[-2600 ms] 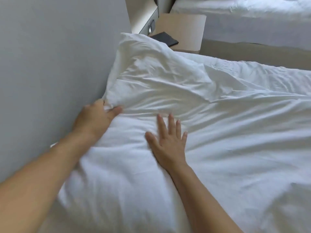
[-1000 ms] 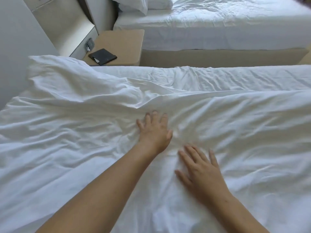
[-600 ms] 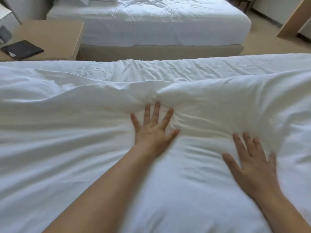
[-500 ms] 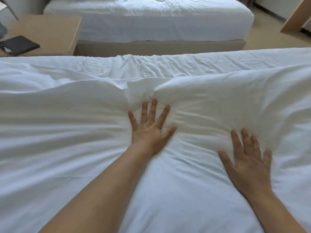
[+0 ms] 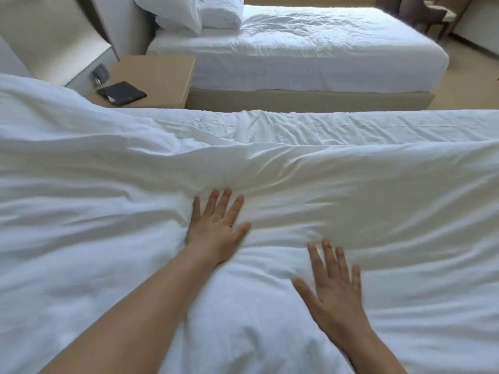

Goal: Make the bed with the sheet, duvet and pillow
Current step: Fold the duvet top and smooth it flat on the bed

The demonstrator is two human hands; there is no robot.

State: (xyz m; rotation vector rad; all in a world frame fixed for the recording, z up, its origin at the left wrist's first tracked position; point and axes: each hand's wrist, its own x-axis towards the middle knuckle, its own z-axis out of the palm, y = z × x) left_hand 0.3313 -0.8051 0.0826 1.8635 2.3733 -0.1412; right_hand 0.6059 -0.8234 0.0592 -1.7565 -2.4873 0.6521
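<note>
In the head view, the duvet (image 5: 108, 238) is seen spread across the near bed, its far edge lying as a soft ridge short of the bed's far side, so that a strip of wrinkled sheet (image 5: 351, 128) is left uncovered beyond it. The left hand (image 5: 216, 228) is laid flat on the duvet just below that ridge, fingers straight and slightly spread, nothing gripped. The right hand (image 5: 334, 290) is held nearer the body and to the right, also flat and open on the cloth, though its fingers are blurred. The palms are judged to be kept flat so that creases can be pressed and swept out, not bunched up as a grip would do. Folds are gathered around the left fingertips, which suggests that the smoothing is not yet finished there. A raised white bulk (image 5: 32, 103) is seen at the far left; whether the pillow lies under it cannot be told. Beyond the bed, a table (image 5: 162, 71) carrying a black wallet (image 5: 121, 93) is set between it and a second bed (image 5: 310, 49).
</note>
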